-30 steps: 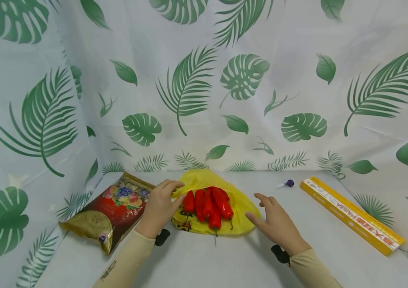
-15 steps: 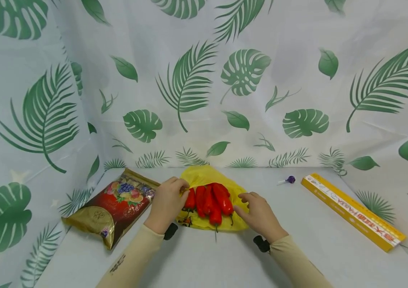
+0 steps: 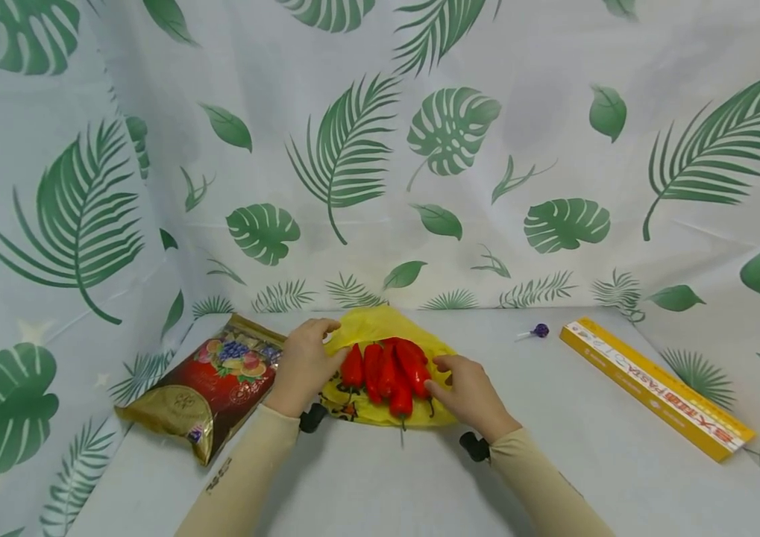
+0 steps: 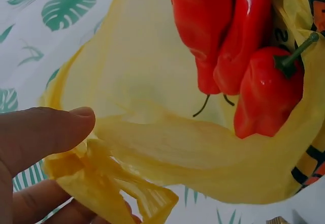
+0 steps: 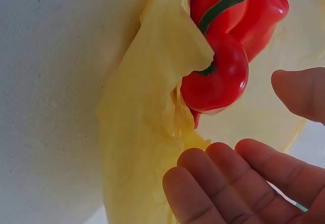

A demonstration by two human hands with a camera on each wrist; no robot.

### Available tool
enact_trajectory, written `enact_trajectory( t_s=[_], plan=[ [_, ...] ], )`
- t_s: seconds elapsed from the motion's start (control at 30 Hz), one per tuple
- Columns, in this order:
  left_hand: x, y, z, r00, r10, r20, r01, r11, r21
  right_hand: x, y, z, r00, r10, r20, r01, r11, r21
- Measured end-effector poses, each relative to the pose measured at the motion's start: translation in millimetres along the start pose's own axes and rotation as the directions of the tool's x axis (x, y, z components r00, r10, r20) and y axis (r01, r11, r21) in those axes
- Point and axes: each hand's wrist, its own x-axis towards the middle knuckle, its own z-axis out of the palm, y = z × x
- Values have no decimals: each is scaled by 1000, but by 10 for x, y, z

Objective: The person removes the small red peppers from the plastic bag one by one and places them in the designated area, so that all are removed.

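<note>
— Where's the yellow bag (image 3: 380, 328) sitting?

— Flat on the tabletop (image 3: 420, 477), near the back, with a bunch of red peppers (image 3: 386, 369) lying on top of it, stems toward the person.

— What's the left hand (image 3: 302, 365) doing?

— It's on the bag's left edge. The left wrist view shows the thumb and fingers pinching a bunched fold of the yellow plastic.

— And the right hand (image 3: 470, 395)?

— On the bag's right side, just beside the peppers. In the right wrist view its fingers (image 5: 223, 183) are gently curved with the thumb apart from them, right at the plastic edge next to a pepper; no firm pinch shows there.

— Anything else around?

— A red and gold snack bag (image 3: 208, 388) lies just left of the left hand. A long yellow box (image 3: 655, 388) lies well off to the right, and a small purple lollipop (image 3: 538, 330) sits between it and the yellow bag.
</note>
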Motion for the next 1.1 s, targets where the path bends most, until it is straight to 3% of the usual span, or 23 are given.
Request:
enact_trajectory(
  t_s=[0.23, 0.6, 1.1],
  plan=[
    [28, -7, -12, 999, -5, 36, 6, 1000, -14, 33, -29, 18, 1000, -25, -14, 25, 1000, 17],
    [-15, 79, -52, 997, 59, -48, -60, 998, -19, 181, -88, 154, 999, 27, -27, -27, 1000, 10],
    [-24, 53, -8, 998, 57, -19, -57, 998, -18, 386, -202, 301, 997, 70, -17, -70, 998, 9]
  ],
)
